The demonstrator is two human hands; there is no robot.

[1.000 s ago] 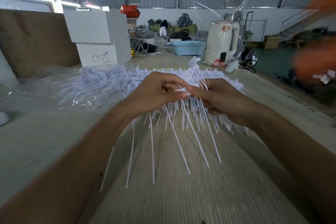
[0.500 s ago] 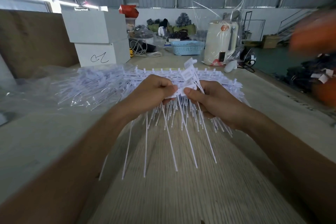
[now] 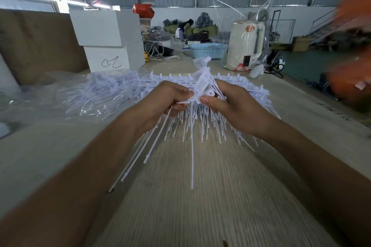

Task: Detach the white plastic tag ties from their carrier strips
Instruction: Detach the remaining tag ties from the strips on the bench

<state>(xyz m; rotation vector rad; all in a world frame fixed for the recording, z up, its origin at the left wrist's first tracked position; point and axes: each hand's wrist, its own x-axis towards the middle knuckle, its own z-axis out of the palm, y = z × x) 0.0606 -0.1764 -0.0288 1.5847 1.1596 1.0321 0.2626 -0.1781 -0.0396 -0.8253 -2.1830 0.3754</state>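
Note:
Above the table my left hand grips a bundle of loose white tag ties whose thin tails hang down toward me. My right hand pinches the flat head of a tag tie between thumb and fingers, right beside the left fist. Behind both hands a row of white carrier strips full of ties lies across the table. A heap of more ties in clear plastic sits to the left.
Two stacked white boxes stand at the back left before a brown board. A blue basket and a plastic-wrapped cream kettle sit at the back. A blurred orange shape fills the right edge.
Both hands stayed together at the strip. The flat tag heads between them have risen and tilted up, and the hanging tie tails have swung left.

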